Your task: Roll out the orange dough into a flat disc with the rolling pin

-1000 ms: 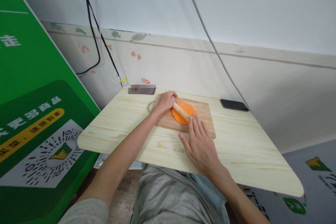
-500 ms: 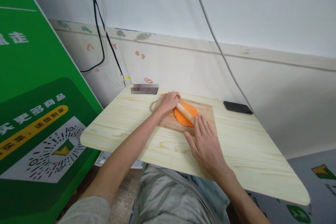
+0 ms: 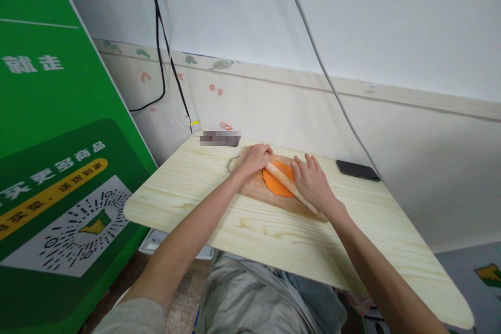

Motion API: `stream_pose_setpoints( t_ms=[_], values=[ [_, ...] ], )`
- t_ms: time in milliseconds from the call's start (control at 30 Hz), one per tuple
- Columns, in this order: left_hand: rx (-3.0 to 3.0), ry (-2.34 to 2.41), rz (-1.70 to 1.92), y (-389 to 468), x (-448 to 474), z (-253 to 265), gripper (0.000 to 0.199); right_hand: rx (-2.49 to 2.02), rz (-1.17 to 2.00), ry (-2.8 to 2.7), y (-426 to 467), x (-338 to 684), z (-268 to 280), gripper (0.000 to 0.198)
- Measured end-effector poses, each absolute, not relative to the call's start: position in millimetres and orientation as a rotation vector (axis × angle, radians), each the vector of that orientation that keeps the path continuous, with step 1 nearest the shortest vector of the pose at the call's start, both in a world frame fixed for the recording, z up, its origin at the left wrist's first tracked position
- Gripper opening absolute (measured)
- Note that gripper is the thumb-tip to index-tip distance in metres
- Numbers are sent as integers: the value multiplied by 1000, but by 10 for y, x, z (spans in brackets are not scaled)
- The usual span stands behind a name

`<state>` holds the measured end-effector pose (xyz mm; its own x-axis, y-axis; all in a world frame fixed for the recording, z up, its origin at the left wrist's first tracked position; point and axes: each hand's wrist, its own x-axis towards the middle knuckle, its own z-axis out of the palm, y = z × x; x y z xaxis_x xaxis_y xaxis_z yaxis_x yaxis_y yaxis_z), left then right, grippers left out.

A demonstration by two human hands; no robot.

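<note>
A sheet of orange dough [image 3: 274,185] lies flattened on a wooden board [image 3: 252,188]. Slanting across the dough is a pale wooden rolling pin [image 3: 284,179], its near end running past my right wrist. My left hand [image 3: 255,157] is closed around the far left end of the pin. On the dough's right side, my right hand [image 3: 312,180] has its fingers stretched forward, off the pin, with the thumb side at the dough's edge. Whether that palm touches the pin or the board is hidden.
The light wood table [image 3: 176,193] backs onto a wall. A black phone [image 3: 358,170] lies at the back right, and a dark blurred item [image 3: 219,139] at the back left. A metal ring [image 3: 231,163] sits at the board's left end. A green panel [image 3: 78,130] stands left.
My right hand has moved forward from the pin's near end to the dough's right side, uncovering more of the pin. My left hand stays on the pin. The view has shifted slightly.
</note>
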<state>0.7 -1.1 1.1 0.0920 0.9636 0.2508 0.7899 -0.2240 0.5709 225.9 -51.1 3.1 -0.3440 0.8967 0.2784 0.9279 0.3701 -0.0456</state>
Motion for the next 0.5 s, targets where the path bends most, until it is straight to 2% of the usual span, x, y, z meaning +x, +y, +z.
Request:
stream_pose_setpoints(
  t_ms=[100, 500],
  values=[
    [2067, 1745, 858, 2, 21, 11, 42, -1770, -151, -2272, -560, 2182, 48, 68],
    [2059, 1765, 867, -13, 27, 34, 45, -1852, -190, -2341, -865, 1880, 130, 70]
  ],
)
